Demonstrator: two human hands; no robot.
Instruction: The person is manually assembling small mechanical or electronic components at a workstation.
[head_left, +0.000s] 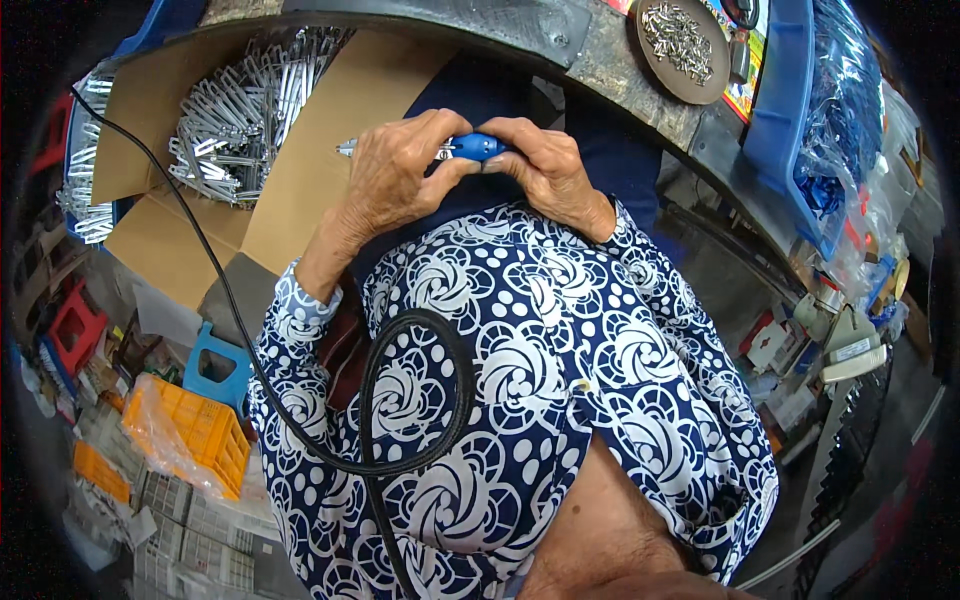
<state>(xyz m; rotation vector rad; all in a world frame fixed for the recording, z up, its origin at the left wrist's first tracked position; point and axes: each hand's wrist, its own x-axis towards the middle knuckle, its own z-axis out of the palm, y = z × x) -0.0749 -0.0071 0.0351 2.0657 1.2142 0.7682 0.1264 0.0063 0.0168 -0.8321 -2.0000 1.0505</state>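
Note:
In front of my chest, both hands meet at a small piece with a rounded blue end (476, 147) and silver metal parts. My left hand (400, 170) is closed around its silver metal part, and a silver tip (347, 147) pokes out past the knuckles on the left. My right hand (550, 168) pinches the blue end between thumb and fingers. The blue end has small dark spots. Much of the metal is hidden by my left fingers, so I cannot tell its exact kind.
An open cardboard box (275, 215) full of slim silver metal parts (245, 125) sits at left. On the bench (630, 85) ahead stands a brown dish (655, 75) of small metal pieces. A blue bin (775, 130) is at right, orange crates (200, 430) at lower left. A black cord (220, 270) hangs across.

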